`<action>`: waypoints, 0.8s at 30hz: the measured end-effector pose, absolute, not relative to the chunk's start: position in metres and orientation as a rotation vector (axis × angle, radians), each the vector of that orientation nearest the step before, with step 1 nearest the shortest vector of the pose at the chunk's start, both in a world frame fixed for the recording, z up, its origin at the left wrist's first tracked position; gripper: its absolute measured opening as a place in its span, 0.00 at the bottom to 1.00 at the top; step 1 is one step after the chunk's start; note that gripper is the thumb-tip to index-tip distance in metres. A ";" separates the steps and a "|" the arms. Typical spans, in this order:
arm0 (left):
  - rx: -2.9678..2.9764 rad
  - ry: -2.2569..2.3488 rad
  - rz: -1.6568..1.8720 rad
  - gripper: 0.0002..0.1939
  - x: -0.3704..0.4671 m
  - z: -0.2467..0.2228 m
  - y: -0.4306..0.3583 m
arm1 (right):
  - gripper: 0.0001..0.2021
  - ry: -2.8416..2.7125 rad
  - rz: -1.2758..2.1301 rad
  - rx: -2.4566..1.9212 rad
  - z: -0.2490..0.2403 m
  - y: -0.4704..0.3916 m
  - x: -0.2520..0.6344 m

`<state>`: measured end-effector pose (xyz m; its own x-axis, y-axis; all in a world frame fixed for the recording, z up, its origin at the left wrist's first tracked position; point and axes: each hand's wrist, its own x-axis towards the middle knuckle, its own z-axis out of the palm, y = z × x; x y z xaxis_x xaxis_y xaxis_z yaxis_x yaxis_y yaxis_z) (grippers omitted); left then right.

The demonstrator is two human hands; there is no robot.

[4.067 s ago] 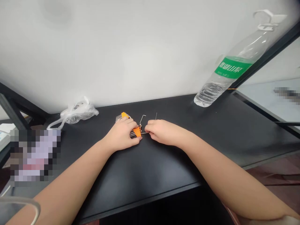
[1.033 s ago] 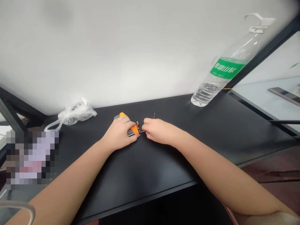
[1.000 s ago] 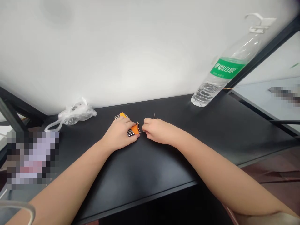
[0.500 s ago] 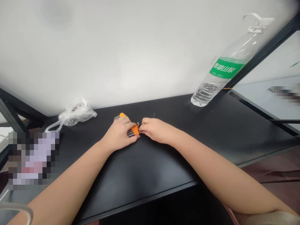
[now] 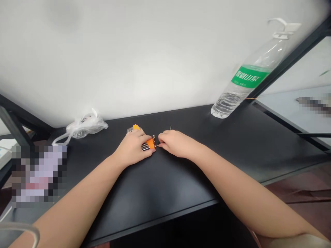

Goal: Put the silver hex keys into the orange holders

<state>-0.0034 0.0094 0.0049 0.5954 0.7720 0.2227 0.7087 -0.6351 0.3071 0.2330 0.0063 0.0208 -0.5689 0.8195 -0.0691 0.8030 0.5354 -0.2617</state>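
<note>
In the middle of the black desk, a set of thin metal rods (image 5: 146,147) lies slantwise in orange holders (image 5: 150,143). My left hand (image 5: 131,146) is closed over the set, thumb at the near side and fingers across the top, covering its middle. Small brassy rod ends stick out at the right end. My right hand (image 5: 172,142) pinches the tip of one slim rod (image 5: 157,145) that projects from that end. Just behind my right knuckles shows another thin dark rod (image 5: 170,127); its lower part is hidden, so I cannot tell whether it is held.
A large water bottle (image 5: 250,76) with a green label stands at the back right by the wall. At the back left lies a crumpled clear plastic bag (image 5: 86,125), with a blurred-out pale item (image 5: 43,172) in front. Black frame bars (image 5: 289,62) flank the desk.
My right hand has shifted slightly right, away from the orange holder, and more of the pinched rod shows between. My left hand keeps its hold on the set.
</note>
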 end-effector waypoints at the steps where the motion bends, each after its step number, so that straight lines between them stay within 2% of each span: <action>1: 2.633 1.236 0.502 0.19 -0.003 0.005 0.009 | 0.08 -2.713 0.431 -1.417 0.021 0.006 0.234; 4: 2.624 1.240 0.509 0.19 -0.003 0.004 0.009 | 0.06 -2.732 0.469 -1.410 0.023 0.004 0.237; 19: 2.620 1.277 0.479 0.17 -0.002 0.004 0.006 | 0.06 -2.578 0.511 -1.454 0.021 -0.008 0.226; 24: 2.628 1.338 0.493 0.19 -0.001 0.000 0.005 | 0.09 -2.555 0.442 -1.527 0.015 -0.012 0.219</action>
